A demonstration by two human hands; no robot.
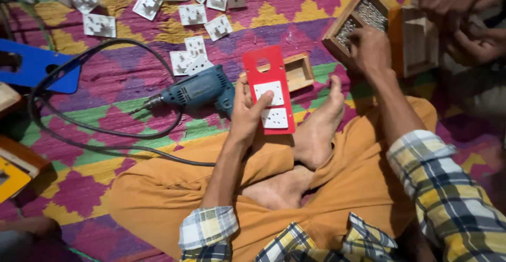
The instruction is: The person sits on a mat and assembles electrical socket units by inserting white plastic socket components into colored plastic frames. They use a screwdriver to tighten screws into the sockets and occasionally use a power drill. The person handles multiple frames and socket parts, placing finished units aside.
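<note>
My left hand grips a red rectangular plate with a round hole near its top and two white sockets fitted in it, thumb across the upper socket. My right hand reaches into a small wooden tray divided into compartments that hold small shiny metal screws; its fingers are curled down in the tray and I cannot tell if they pinch anything. I sit cross-legged in orange trousers on a patterned mat, bare feet under the plate.
A blue electric drill with a black cord lies left of the plate. Several white socket parts are scattered at the top. An open wooden box sits behind the plate. Another person's hands hold a wooden box at the top right.
</note>
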